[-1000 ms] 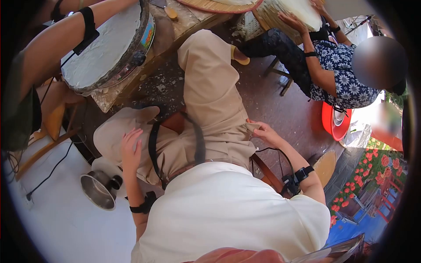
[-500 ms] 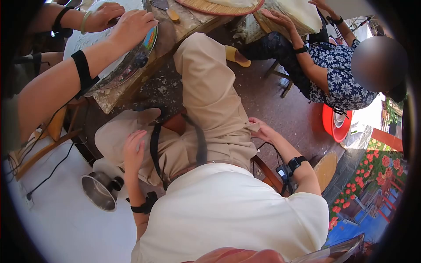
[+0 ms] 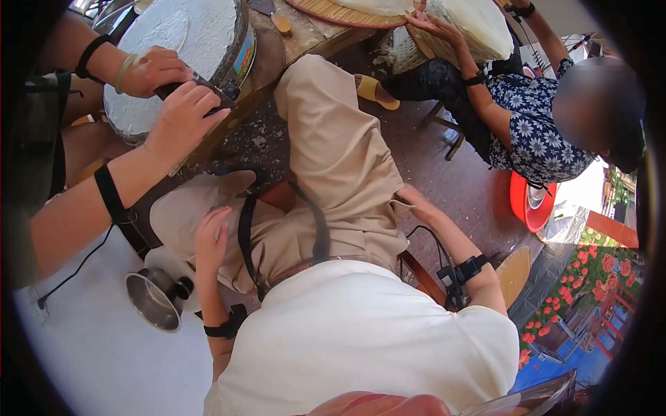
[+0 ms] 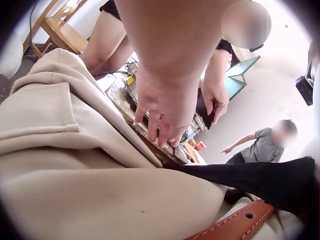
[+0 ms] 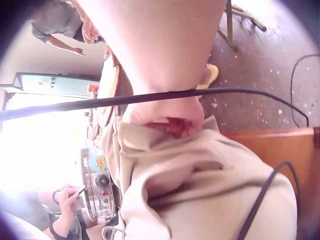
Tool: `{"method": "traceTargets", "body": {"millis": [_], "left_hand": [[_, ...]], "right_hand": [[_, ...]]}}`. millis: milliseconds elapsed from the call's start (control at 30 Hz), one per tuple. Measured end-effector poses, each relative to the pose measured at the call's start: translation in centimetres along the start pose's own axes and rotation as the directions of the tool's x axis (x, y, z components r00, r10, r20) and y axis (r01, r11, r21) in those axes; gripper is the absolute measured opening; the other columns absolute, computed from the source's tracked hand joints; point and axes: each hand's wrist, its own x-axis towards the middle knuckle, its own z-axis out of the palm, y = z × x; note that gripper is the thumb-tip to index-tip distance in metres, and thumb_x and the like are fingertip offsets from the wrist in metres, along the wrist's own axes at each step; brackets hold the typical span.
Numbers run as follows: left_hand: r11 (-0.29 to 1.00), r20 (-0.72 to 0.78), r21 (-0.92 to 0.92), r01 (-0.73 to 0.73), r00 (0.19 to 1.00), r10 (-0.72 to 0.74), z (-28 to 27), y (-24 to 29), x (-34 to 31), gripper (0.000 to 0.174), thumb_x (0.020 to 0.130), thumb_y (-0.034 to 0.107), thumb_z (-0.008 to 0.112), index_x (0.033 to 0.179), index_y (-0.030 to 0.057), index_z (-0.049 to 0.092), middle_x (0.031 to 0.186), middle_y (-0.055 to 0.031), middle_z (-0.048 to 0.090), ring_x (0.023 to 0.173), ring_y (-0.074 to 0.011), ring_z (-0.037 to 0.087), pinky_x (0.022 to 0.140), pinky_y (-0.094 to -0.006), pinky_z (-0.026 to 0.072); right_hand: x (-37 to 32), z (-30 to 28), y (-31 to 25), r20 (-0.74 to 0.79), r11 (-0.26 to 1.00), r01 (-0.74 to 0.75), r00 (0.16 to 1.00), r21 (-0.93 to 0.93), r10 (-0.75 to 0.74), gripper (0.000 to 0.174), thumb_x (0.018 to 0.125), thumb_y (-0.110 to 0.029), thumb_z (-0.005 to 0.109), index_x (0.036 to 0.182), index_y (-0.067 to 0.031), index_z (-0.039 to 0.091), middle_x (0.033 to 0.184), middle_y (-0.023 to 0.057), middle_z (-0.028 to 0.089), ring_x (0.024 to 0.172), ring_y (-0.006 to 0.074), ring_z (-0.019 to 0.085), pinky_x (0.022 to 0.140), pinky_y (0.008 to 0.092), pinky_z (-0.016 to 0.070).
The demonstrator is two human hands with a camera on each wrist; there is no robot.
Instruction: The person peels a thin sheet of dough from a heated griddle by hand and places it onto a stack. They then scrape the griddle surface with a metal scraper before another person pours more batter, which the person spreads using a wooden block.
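Observation:
My left hand (image 3: 211,239) is over the left thigh of the beige trousers (image 3: 333,139), its fingers loosely extended and holding nothing. The left wrist view shows the same hand (image 4: 167,100) with fingers hanging down, a little apart. At the right hip, my right hand (image 3: 416,202) meets the trouser fabric by the pocket. In the right wrist view its fingers are hidden in the folds of cloth, with part of the palm (image 5: 170,112) showing; whether they grip the fabric is hidden.
A person's hands (image 3: 163,73) hold a dark tool over a round, white-coated griddle (image 3: 149,35) at upper left. Another person in a flowered shirt (image 3: 538,135) sits at right, near a red basin (image 3: 519,197). A metal bowl (image 3: 149,301) is at lower left.
My right hand's fingers, visible at the pocket edge before, are now tucked out of sight. The neighbour's hands came over the griddle and then moved down to its near edge. My left hand barely moved.

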Motion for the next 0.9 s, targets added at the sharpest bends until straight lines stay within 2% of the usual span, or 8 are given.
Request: {"method": "traceTargets", "body": {"millis": [200,400,467,600,667,733,833,900], "left_hand": [[1.000,0.020,0.003,0.018,1.000,-0.018,-0.5,1.9,0.7,0.027,0.084,0.003,0.051,0.110,0.0044,0.061,0.111,-0.0121,0.062,0.107,-0.0312,0.055,0.100,-0.0399,0.0369],[0.999,0.004,-0.004,0.041,0.999,-0.041,-0.4,2.1,-0.3,0.027,0.084,0.002,0.052,0.109,0.0044,0.061,0.110,-0.0128,0.062,0.106,-0.0318,0.055,0.098,-0.0397,0.0384],[1.000,0.000,-0.002,0.012,1.000,-0.012,-0.2,1.8,-0.4,0.027,0.083,0.001,0.052,0.109,0.0043,0.061,0.109,-0.0132,0.062,0.104,-0.0322,0.055,0.095,-0.0394,0.0398],[1.000,-0.028,-0.022,-0.001,1.000,0.000,0.0,2.2,-0.5,0.029,0.082,-0.002,0.053,0.108,0.0036,0.061,0.106,-0.0135,0.062,0.101,-0.0329,0.056,0.090,-0.0382,0.0421],[0.999,-0.055,-0.037,0.001,0.998,-0.003,0.1,2.1,-0.5,0.030,0.081,-0.003,0.053,0.108,0.0033,0.061,0.105,-0.0132,0.062,0.099,-0.0329,0.056,0.089,-0.0373,0.0428],[0.998,-0.048,-0.061,0.012,0.999,-0.015,0.2,2.3,-0.4,0.030,0.081,-0.003,0.053,0.109,0.0032,0.061,0.106,-0.0134,0.062,0.100,-0.0327,0.056,0.089,-0.0369,0.0432],[0.997,-0.028,-0.075,-0.009,1.000,0.006,0.2,3.0,0.1,0.030,0.081,-0.003,0.053,0.109,0.0033,0.062,0.108,-0.0139,0.062,0.101,-0.0325,0.056,0.089,-0.0366,0.0436],[0.997,-0.027,-0.075,-0.011,1.000,0.009,-0.1,3.1,0.0,0.030,0.081,-0.003,0.053,0.109,0.0035,0.062,0.109,-0.0143,0.062,0.101,-0.0324,0.057,0.088,-0.0367,0.0439]], "right_hand": [[2.1,0.8,0.8,-0.293,0.947,-0.230,0.911,0.225,0.291,0.045,0.091,-0.045,0.051,0.095,-0.0018,0.065,0.090,0.0032,0.064,0.080,0.0124,0.059,0.070,0.0262,0.0464],[3.4,1.2,1.8,-0.228,0.951,-0.009,0.970,0.310,0.084,0.045,0.092,-0.045,0.049,0.112,-0.0053,0.058,0.099,0.0027,0.061,0.091,0.0122,0.057,0.076,0.0278,0.0464],[-0.8,4.0,-3.6,-0.191,0.964,0.003,0.980,0.266,0.050,0.043,0.093,-0.043,0.047,0.115,-0.0075,0.056,0.104,0.0035,0.060,0.095,0.0129,0.056,0.079,0.0283,0.0457],[-1.7,-1.6,1.3,-0.150,0.989,0.119,0.980,-0.088,-0.132,0.035,0.088,-0.024,0.053,0.118,-0.0045,0.054,0.115,0.0049,0.057,0.103,0.0150,0.054,0.087,0.0293,0.0435],[-2.9,-3.2,1.8,-0.046,0.869,0.208,0.966,-0.450,-0.255,0.037,0.083,-0.012,0.055,0.119,-0.0034,0.053,0.119,0.0055,0.054,0.104,0.0163,0.053,0.089,0.0297,0.0431],[-4.2,-2.4,0.4,0.013,0.589,0.260,0.921,-0.765,-0.389,0.039,0.077,-0.002,0.058,0.115,-0.0019,0.055,0.116,0.0079,0.055,0.102,0.0183,0.054,0.087,0.0297,0.0441],[-3.4,-1.2,0.0,-0.050,0.782,0.266,0.934,-0.563,-0.353,0.030,0.078,-0.007,0.061,0.107,-0.0039,0.059,0.111,0.0131,0.057,0.096,0.0244,0.056,0.081,0.0319,0.0463],[-2.3,-2.4,0.7,0.086,0.756,0.337,0.932,-0.562,-0.352,0.030,0.079,-0.007,0.062,0.108,-0.0046,0.059,0.110,0.0140,0.056,0.095,0.0281,0.057,0.081,0.0341,0.0472]]}}
